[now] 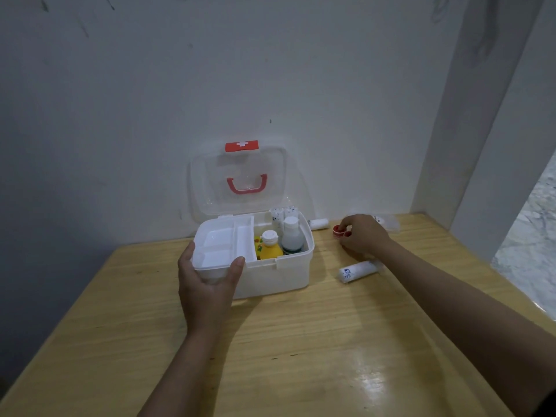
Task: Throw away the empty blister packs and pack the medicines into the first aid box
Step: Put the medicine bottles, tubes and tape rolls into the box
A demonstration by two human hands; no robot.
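Right of the white plastic first aid box (279, 278), our right hand (362, 236) pinches a small red round tin (337, 230) — box to its left — while our left hand (207, 284) grips the white divided tray (222, 245).

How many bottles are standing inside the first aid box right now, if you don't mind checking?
2: a yellow bottle beside the divided tray, and a taller white bottle to its right. The tray may hide others beneath it.

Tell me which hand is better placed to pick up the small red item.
Right. The right hand is already closing on the small red item, while the left hand grips the inner tray.
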